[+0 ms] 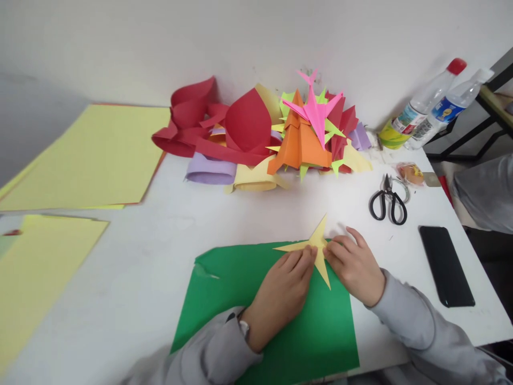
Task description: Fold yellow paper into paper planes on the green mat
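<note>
A pale yellow folded-paper figure (319, 237), with several pointed arms, is held between both hands above a green sheet of paper (320, 337). My left hand (284, 286) pinches its middle, fingertips pressed together on the fold. From the other side, my right hand (352, 262) grips the figure's right end between thumb and fingers, covering that end. The green sheet lies flat on the white table under my left forearm and has a small torn or creased spot near its upper left corner.
Folded paper pieces stand along the wall, among them a pink plane (316, 109), an orange figure (298, 141) and red shapes (248, 120). Yellow sheets (92, 155) lie left. At right are scissors (387, 200), a phone (447, 267) and two bottles (409, 120).
</note>
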The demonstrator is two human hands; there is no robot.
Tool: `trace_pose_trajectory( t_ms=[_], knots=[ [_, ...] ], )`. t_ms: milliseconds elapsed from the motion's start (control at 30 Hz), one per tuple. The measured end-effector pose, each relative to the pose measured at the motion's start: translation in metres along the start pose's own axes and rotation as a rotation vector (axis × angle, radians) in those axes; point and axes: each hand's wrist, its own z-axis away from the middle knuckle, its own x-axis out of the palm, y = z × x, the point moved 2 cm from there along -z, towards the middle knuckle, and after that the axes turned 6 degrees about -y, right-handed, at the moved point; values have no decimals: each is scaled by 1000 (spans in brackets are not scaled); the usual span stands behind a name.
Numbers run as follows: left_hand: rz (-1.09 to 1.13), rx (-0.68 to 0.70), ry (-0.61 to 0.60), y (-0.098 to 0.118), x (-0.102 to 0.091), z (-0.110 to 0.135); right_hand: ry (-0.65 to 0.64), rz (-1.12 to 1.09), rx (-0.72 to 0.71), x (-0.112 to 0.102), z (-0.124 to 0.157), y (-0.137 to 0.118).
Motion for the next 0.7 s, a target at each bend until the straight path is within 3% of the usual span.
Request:
trace_pose_trajectory(
  t_ms=[233,500,700],
  knots=[
    [-12,-15,51,3,0,-2,-22,27,28,4,-1,-11],
    [-39,-26,29,5,-3,-4,119,-161,175,-2,8,16],
    [-53,14,44,5,-2,-4,33,-42,106,-1,3,3]
  ],
)
